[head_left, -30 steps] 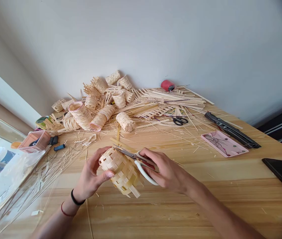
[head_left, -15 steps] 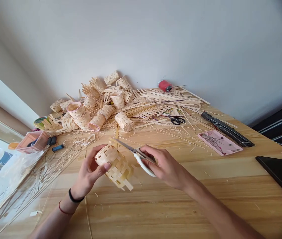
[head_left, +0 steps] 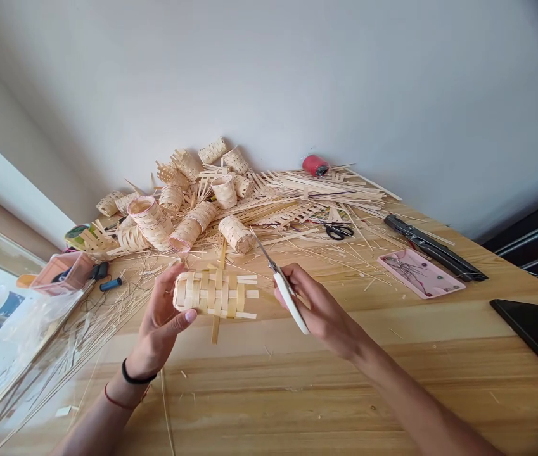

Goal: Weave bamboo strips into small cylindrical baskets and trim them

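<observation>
The left hand (head_left: 159, 326) is clasped around the closed end of a woven basket (head_left: 209, 294), held sideways over the middle of the tabletop (head_left: 345, 392); this grip presumably leaves the unwoven strip ends exposed toward the right edge. The right hand (head_left: 313, 304), apart from the left, is clamped on white-handled scissors (head_left: 290, 301), blades toward the back edge, seemingly to keep their points off the weave. Other baskets (head_left: 149, 223) and loose strips (head_left: 330, 190) lie heaped along the back edge, probably to free working room in front. A pink tray (head_left: 440, 277) near the right edge likely keeps its thin dark pieces together. Some left fingers are hidden behind the basket, whose interior is unseen; whether the blades fully meet is unclear. The tabletop's near edge is cut off.
</observation>
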